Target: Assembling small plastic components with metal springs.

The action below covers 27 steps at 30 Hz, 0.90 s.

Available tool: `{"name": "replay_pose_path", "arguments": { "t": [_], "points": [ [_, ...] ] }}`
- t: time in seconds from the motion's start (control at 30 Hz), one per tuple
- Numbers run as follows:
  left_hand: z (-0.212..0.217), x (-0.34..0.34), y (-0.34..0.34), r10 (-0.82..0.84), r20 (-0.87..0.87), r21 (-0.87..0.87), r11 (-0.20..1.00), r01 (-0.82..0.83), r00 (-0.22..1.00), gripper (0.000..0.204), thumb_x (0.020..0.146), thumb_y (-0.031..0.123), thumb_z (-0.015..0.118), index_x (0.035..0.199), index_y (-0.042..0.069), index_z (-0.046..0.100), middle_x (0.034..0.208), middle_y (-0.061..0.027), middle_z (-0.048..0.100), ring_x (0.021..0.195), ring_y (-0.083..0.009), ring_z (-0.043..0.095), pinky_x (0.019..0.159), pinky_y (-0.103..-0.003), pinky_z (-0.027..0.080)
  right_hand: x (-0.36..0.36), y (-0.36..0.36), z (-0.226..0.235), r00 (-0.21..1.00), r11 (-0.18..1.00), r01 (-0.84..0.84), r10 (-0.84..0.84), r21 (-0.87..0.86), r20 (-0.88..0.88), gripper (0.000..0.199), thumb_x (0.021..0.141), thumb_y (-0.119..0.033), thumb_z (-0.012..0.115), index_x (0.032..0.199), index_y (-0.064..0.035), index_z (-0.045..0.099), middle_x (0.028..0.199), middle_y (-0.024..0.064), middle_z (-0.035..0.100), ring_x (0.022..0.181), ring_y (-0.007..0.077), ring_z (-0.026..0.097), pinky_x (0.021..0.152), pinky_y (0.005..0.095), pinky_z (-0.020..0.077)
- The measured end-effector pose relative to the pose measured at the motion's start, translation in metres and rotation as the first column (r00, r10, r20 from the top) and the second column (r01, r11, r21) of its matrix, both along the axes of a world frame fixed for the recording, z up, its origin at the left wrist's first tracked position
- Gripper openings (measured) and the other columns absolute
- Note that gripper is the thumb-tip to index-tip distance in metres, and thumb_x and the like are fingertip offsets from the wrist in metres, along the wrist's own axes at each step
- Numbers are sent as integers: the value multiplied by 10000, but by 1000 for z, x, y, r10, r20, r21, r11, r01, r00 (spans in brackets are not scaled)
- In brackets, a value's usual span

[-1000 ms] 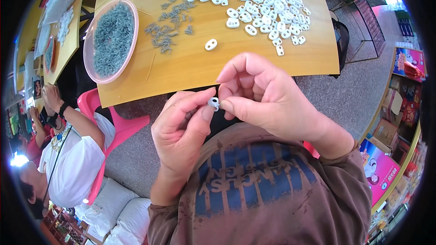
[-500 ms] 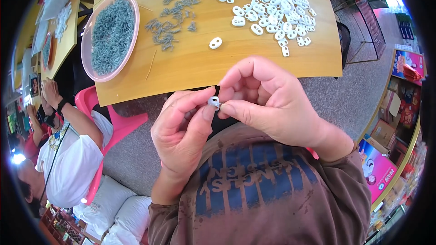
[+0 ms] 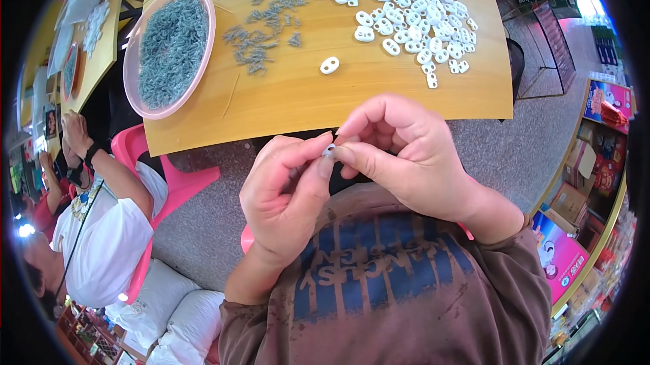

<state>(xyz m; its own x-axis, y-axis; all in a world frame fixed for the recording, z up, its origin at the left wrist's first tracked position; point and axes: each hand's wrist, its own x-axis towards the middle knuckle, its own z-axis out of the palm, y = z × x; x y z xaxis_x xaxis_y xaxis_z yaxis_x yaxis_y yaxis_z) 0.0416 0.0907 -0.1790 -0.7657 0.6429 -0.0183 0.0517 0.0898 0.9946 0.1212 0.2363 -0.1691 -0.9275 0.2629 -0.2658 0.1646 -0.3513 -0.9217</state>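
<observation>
Just off the table's near edge, my left hand pinches a small white plastic piece with a hole between thumb and index finger. My right hand meets it there, its thumb and index finger closed at the same piece. The fingertips cover most of it, and any small part between the right fingers is hidden. Beyond my hands, a single white oval piece with two holes lies on the wooden table. Farther back spreads a large heap of similar white pieces.
Left on the table stands a pink basin full of small grey plastic parts; loose grey parts lie beside it. A co-worker in a white shirt sits at left by a pink chair. Shelves with boxes line the right.
My right thumb and index finger have closed in on the white piece, which is now more covered. Both hands appear slightly farther right in the picture.
</observation>
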Motion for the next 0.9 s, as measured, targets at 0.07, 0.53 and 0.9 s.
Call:
{"name": "replay_pose_path", "arguments": {
  "t": [0.07, 0.53, 0.9],
  "points": [
    [-1, 0, 0, -6, 269, 112, 993, -25, 963, 188, 813, -48, 570, 997, -15, 599, 833, -36, 561, 637, -46, 494, 543, -161, 397, 0, -1, -2, 1000, 1000, -5, 5, -21, 1, 131, 841, -4, 580, 957, 5, 521, 851, 34, 584, 746, 64, 569, 666, 185, 476],
    [-3, 2, 4, -22, 572, 258, 954, -154, 820, 189, 842, 4, 562, 1027, -34, 559, 879, -61, 605, 600, -39, 476, 537, -153, 389, 5, 2, 0, 997, 996, -18, 24, 90, -68, 274, 814, 16, 600, 1071, 19, 506, 969, 63, 575, 840, 87, 558, 764, 217, 465],
    [-2, 3, 6, -50, 504, 290, 950, -115, 862, 210, 830, -19, 569, 1038, -40, 556, 877, -68, 600, 606, -46, 491, 513, -166, 401, 2, 6, -2, 981, 883, 45, 49, 467, -187, 68, 841, -52, 577, 885, -1, 587, 796, 61, 574, 709, 123, 540, 633, 238, 429]
  ]
}}
